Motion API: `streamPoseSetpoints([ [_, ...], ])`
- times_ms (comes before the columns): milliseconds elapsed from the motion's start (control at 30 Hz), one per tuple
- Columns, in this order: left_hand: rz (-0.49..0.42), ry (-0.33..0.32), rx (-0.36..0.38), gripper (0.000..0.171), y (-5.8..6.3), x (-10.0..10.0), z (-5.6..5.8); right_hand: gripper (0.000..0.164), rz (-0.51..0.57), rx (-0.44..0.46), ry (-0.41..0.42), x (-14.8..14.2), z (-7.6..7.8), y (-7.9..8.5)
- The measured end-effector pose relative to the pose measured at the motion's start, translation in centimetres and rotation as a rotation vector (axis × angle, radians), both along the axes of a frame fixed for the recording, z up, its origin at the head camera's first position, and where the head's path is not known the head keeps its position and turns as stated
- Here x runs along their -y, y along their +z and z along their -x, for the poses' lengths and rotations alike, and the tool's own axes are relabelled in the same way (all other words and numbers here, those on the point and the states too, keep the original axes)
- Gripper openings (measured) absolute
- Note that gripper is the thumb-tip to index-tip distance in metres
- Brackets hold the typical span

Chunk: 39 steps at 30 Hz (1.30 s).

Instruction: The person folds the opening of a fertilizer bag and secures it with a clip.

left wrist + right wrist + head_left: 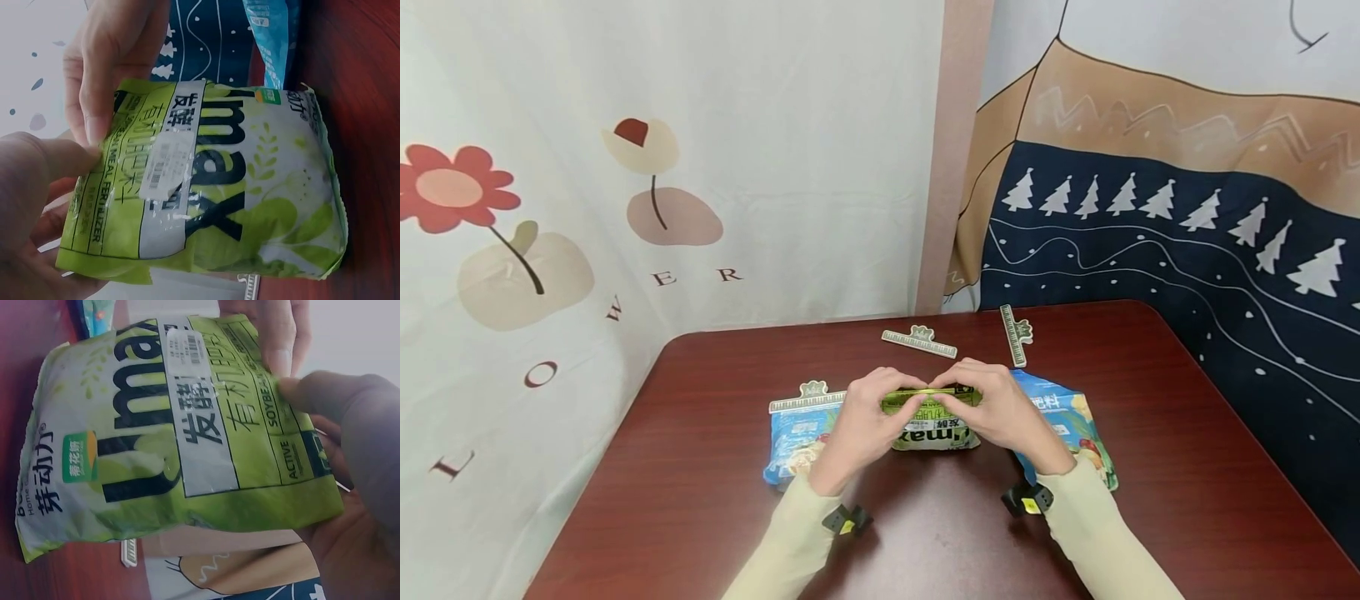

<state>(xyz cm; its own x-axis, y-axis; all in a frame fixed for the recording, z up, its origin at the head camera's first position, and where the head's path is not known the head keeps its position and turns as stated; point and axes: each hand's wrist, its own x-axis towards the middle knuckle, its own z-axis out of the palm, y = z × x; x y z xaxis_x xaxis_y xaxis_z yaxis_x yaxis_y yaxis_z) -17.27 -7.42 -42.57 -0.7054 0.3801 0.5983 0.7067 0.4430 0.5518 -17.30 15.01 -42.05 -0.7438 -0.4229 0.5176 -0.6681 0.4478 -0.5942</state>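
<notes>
A green and white fertilizer bag (934,435) stands upright between my two hands, its printed front towards me. My left hand (874,412) pinches its top edge on the left, thumb in front and fingers behind. On the right of that edge my right hand (1000,408) pinches in the same way, and the two thumbs nearly meet at the middle. In the left wrist view the bag (275,187) looks full below the flattened top. A white barcode sticker (186,353) shows on its front in the right wrist view.
Left of the hands lies a blue bag (797,437) with a ruler-marked clip (808,402) on its top. Another blue bag (1078,425) lies at the right, partly behind the right hand. Two loose clips, one slanting (920,340) and one nearly upright (1017,336), lie farther back.
</notes>
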Motion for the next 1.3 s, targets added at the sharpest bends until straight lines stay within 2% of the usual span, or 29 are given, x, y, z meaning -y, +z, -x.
streamPoseSetpoints([
  [167,0.005,0.006,-0.040,0.005,-0.1,-0.2,-0.2,0.012,-0.007,-0.027,-0.009,0.2,-0.1,-0.1],
  [367,0.038,0.003,-0.054,0.004,-0.1,-0.3,-0.4,0.006,-0.035,-0.044,-0.006,0.4,-0.3,-0.1],
  [567,0.030,-0.014,-0.076,0.006,-0.3,-0.3,-0.4,0.004,-0.009,-0.090,0.028,0.5,-0.2,-0.3],
  [700,0.006,-0.035,-0.074,0.006,-0.4,-0.2,-0.2,0.007,0.017,-0.080,0.009,0.3,-0.2,-0.3],
  [833,-0.027,-0.069,-0.038,0.006,-0.5,0.1,0.1,0.010,0.036,-0.047,-0.012,0.1,-0.1,-0.2],
  [967,-0.065,-0.100,0.041,0.006,-0.4,0.6,0.3,0.009,0.033,-0.008,-0.018,-0.1,-0.2,0.0],
  [1100,-0.096,-0.103,0.115,0.007,-0.3,1.0,0.2,0.008,0.029,0.018,-0.024,-0.4,-0.2,0.0],
  [1300,-0.094,-0.094,0.115,0.005,-0.3,1.0,0.2,0.008,0.033,0.024,-0.012,-0.6,-0.1,0.0],
])
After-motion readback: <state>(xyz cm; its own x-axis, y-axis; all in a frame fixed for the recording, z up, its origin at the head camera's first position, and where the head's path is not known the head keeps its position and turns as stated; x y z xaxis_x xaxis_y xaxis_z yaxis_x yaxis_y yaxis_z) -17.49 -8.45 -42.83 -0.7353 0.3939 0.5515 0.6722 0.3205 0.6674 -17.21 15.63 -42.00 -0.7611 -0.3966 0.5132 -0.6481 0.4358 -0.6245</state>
